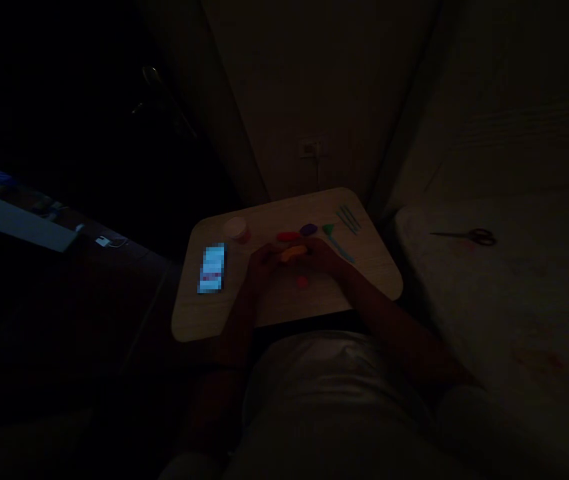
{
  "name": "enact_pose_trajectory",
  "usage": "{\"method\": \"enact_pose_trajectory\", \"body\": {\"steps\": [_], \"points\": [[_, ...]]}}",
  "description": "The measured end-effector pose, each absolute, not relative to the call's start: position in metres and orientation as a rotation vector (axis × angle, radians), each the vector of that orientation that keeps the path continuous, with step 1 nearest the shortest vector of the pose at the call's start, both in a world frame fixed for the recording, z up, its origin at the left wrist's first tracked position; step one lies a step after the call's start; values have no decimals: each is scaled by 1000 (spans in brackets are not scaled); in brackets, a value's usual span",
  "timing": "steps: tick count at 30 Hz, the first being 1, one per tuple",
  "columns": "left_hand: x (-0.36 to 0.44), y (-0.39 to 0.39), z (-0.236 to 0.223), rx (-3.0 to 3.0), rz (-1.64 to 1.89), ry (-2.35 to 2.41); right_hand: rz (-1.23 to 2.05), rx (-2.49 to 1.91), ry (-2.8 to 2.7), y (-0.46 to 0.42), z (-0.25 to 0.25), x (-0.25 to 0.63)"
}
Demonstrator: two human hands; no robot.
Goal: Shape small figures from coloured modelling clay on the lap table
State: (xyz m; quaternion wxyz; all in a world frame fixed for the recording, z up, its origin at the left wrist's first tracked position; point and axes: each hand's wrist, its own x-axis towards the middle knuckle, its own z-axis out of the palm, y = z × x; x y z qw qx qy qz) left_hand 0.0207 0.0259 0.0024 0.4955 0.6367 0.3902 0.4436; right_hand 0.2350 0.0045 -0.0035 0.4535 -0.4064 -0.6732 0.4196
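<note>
In dim light, an orange lump of what looks like modelling clay (293, 253) is held between both hands above the small table (199, 320). My left hand (263, 259) closes on its left end, and my right hand (320, 253) grips the right end. Their fingers are partly lost in shadow. Just beyond the hands lie a red lump (288, 237) and a purple lump (309, 229). Nearer to me, a small red ball (303, 282) rests on the tabletop. Right of my right hand is a green wedge (329, 229) touching a thin blue strip (341, 249).
Several thin blue strips (348, 219) lie at the table's far right corner. A pale tub (237, 229) stands far left, with a lit phone (212, 268) nearer me. Scissors (469, 235) rest on a pale surface to the right. Behind the table is a wall socket (311, 147).
</note>
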Motion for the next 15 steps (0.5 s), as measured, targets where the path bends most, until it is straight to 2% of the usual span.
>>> {"method": "enact_pose_trajectory", "body": {"steps": [8, 15], "points": [[33, 18, 12, 1528, 958, 951, 1005, -975, -1727, 4, -4, 236], [35, 16, 9, 1559, 999, 986, 964, -970, -1764, 4, -5, 237]]}}
